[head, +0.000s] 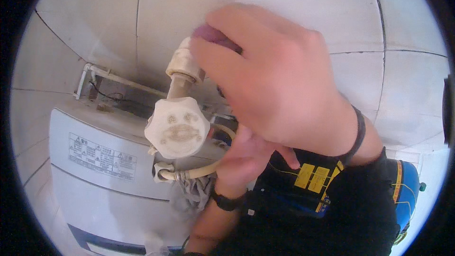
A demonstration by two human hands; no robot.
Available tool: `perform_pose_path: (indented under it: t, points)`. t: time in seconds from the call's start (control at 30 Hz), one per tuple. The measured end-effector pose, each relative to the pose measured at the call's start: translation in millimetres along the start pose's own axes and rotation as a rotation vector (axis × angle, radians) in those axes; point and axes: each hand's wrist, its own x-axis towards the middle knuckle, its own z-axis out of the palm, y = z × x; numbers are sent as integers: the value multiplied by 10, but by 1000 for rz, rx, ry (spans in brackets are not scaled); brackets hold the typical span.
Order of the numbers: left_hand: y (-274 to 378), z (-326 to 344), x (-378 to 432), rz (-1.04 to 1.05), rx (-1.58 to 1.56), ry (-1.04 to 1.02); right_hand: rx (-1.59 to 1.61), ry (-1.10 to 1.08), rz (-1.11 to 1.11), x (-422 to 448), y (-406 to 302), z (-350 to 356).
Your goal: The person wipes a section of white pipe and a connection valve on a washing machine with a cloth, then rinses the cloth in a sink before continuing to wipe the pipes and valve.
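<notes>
My right hand point(273, 74), motion-blurred, is raised beside a white plastic pipe fitting point(185, 62), fingers curled around a small purple item point(213, 35). Most of that item is hidden, so its kind is unclear. Just below the fitting is a white lobed tap knob point(177, 128) with worn marks. My left hand point(245, 160), with a black watch at the wrist, is under the right one, partly covered by it. One finger sticks out to the right; whether it holds anything is hidden. A cream hose point(202, 170) with a white connector nut point(163, 172) runs behind the left hand.
A white washing machine point(106, 192) with a printed warning label stands at left. Grey cloth point(195, 192) hangs beneath the hose. White pipes point(124, 81) run along the tiled wall point(85, 17). At right are a black item with yellow labels point(309, 177) and a blue cylindrical object point(407, 188).
</notes>
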Motion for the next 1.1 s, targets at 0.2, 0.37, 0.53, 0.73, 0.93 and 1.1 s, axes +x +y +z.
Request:
perform_pose_path:
  t: [0.2,0.37,0.53,0.73,0.93,1.1]
  points:
    - [-100,-79,2,-76,137,-121,-23,238,-139,-114,113,24]
    - [-68,32,29,161,-159,-120,73,-6,-94,198,49,-58]
    - [-28,-124,11,-37,22,-243,-85,-178,-71,8,41,-135]
    - [-64,2,62,1,-103,-164,69,-60,-79,-5,41,-253]
    - [-51,6,18,31,-133,-136,218,-167,-374,181,105,-198]
    - [-101,-104,47,-150,11,-96,136,-368,-294,111,199,-460]
